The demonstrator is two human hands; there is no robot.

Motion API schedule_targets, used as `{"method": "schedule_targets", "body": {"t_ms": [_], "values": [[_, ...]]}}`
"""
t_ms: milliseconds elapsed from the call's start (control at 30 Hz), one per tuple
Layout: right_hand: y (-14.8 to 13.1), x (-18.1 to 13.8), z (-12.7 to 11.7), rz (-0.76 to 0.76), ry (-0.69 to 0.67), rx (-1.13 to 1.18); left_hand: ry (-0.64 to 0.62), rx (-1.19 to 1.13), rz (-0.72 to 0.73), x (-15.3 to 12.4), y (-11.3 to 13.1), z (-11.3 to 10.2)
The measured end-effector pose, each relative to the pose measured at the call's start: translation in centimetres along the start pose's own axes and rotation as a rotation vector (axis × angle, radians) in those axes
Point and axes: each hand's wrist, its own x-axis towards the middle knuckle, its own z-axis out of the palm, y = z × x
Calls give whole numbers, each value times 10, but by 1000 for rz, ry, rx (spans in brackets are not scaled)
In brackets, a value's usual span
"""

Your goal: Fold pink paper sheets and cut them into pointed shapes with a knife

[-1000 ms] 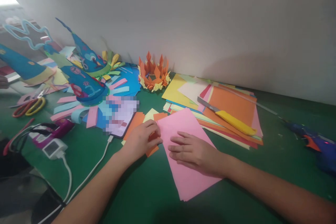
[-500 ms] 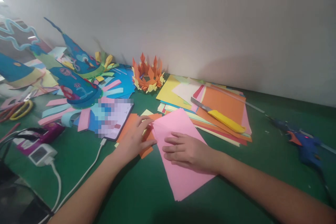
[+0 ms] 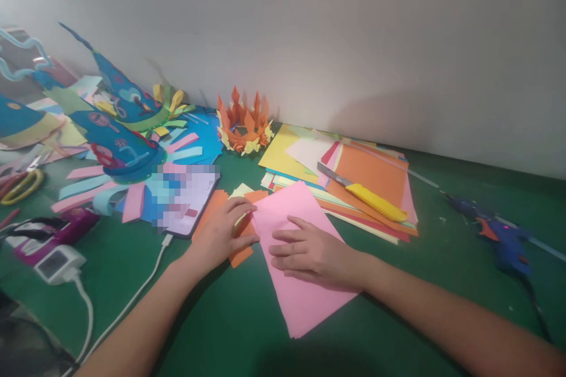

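Several sheets of pink paper [image 3: 292, 306], stacked with edges slightly offset, lie at a slant on the green table in front of me. Across the middle of the stack my right hand [image 3: 307, 250] rests flat, fingers stretched out and a little spread. My left hand [image 3: 225, 232] is at the stack's left edge, its fingertips and thumb apart and touching the edge. Beneath and beside that hand lie small pieces of orange paper [image 3: 241, 256], partly hidden by it. Behind the pink sheets, a yellow-handled utility knife [image 3: 375, 201] lies on a pile of coloured paper [image 3: 375, 168].
An orange and yellow paper crown [image 3: 245, 126] stands by the wall. Leftward are a phone [image 3: 190, 203] on a white cable, decorated blue cone hats [image 3: 119, 150], scissors [image 3: 24, 185] and a purple power strip [image 3: 71, 232]. A blue glue gun [image 3: 499, 232] lies at right.
The whole view has shifted slightly, so things appear a little further left. Both hands keep nearly the same place on the pink paper.
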Motion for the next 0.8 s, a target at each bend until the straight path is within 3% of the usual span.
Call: {"method": "schedule_targets", "body": {"t_ms": [533, 800], "values": [[-1, -1, -1, 17, -27, 2, 40, -31, -70, 2, 9, -2], [-2, -1, -2, -3, 1, -3, -13, -35, -59, 4, 8, -2]]}}
